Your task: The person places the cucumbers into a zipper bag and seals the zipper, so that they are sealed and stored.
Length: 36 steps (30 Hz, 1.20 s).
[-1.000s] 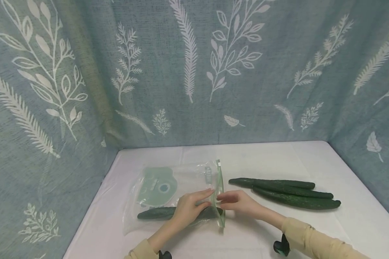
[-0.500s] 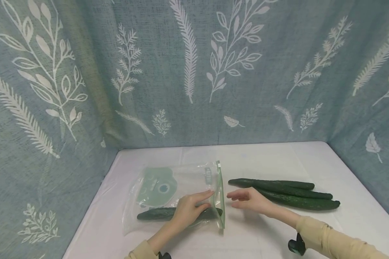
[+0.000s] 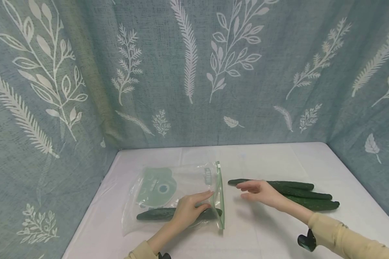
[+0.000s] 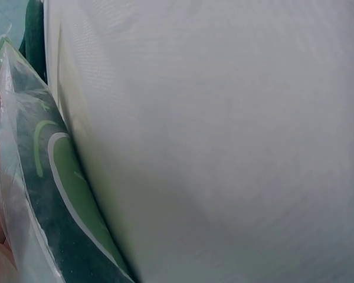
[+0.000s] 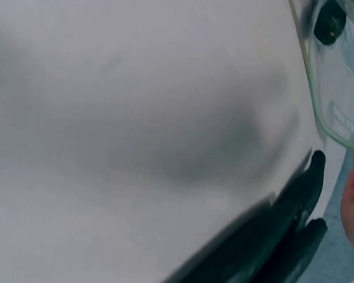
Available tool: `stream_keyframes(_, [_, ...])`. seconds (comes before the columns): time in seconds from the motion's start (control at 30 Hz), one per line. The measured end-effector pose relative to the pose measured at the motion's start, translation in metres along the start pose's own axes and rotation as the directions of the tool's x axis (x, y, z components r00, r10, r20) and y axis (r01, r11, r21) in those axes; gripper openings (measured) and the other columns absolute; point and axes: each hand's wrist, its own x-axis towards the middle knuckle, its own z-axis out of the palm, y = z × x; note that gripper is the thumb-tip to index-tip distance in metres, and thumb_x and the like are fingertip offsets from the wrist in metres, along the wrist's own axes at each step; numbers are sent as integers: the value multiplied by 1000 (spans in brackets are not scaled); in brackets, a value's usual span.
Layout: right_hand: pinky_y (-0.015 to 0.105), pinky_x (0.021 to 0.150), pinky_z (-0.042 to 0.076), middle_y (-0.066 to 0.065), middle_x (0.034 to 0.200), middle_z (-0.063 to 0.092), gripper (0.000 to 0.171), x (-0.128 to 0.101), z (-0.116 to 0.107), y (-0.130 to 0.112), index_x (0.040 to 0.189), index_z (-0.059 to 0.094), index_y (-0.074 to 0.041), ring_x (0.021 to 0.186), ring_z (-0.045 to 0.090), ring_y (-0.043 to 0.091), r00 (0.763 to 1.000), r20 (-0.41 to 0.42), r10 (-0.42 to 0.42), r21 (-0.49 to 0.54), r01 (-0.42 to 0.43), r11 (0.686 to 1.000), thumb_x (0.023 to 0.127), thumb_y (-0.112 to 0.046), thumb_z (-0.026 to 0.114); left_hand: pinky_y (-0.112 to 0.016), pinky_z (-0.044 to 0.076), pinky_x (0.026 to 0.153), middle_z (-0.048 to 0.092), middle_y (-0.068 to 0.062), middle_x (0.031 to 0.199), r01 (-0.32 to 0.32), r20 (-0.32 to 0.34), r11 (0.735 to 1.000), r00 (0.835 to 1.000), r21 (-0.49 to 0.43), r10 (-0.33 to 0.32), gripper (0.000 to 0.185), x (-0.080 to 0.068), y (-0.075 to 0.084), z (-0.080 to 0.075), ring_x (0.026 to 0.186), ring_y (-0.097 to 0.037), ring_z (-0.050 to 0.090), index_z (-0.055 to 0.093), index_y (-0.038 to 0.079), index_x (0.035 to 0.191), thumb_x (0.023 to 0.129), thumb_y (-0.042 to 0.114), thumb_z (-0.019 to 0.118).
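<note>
A clear zip bag (image 3: 189,176) with a green print and green zip edge lies on the table, its mouth facing right. One cucumber (image 3: 153,214) is inside it, seen through the plastic. My left hand (image 3: 189,208) grips the bag near the mouth, thumb and fingers bent at the plastic. In the right wrist view the bag's mouth (image 5: 314,88) gapes, showing the end of the cucumber (image 5: 329,23). My right hand (image 3: 262,192), fingers relaxed and holding nothing, is over the left part of three loose cucumbers (image 3: 314,204), partly hiding them.
A white cloth (image 3: 246,237) covers the table. Blue-green curtains (image 3: 194,118) with white leaf prints stand behind it and at both sides. Between the bag and the loose cucumbers runs a narrow strip of cloth.
My right hand has moved away from the bag's mouth, to the right and slightly back, over the loose cucumbers. My left hand and the bag have stayed nearly still.
</note>
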Motion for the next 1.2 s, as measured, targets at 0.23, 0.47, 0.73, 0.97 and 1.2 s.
stream_keyframes(0.23, [28,91,46,7,121,57,44,-4,-17,-1,121,55,-10,112,53,24,1000,-24,-8,-20,7,1000,83,-32,62,-26,48,88,59,0,118,3,-2,1000,1000,5,-3,42,0,0,0,105,-13,58,59,21,117,77,26,66])
stream_keyframes(0.47, [31,95,44,5,123,56,44,-9,-36,1,121,55,-14,116,50,23,997,-74,20,3,-20,1000,82,-32,64,-27,48,88,59,-2,118,-1,-6,1000,1000,5,1,42,0,-1,0,105,-14,58,59,19,117,76,25,66])
stream_keyframes(0.73, [41,97,39,9,124,55,40,-16,-61,18,123,53,-12,116,48,26,989,-143,-38,-48,32,998,86,-25,60,-26,48,88,59,-1,118,1,-1,1000,1000,13,-1,42,0,-1,-1,105,-13,58,58,20,117,77,26,66])
stream_keyframes(0.97, [26,89,47,13,125,54,43,-23,-83,36,124,52,-8,117,46,32,982,-187,11,-108,-32,994,87,-27,59,-27,48,88,59,1,118,1,0,1000,1000,18,-1,42,0,-1,-1,105,-12,58,58,21,118,77,27,66])
stream_keyframes(1.2, [37,87,48,18,124,53,46,-33,-104,56,124,51,-3,115,47,36,980,-197,40,-206,-81,975,87,-29,59,-27,48,88,59,2,118,-4,1,1000,1000,18,4,41,0,-2,0,105,-12,58,59,21,117,77,28,66])
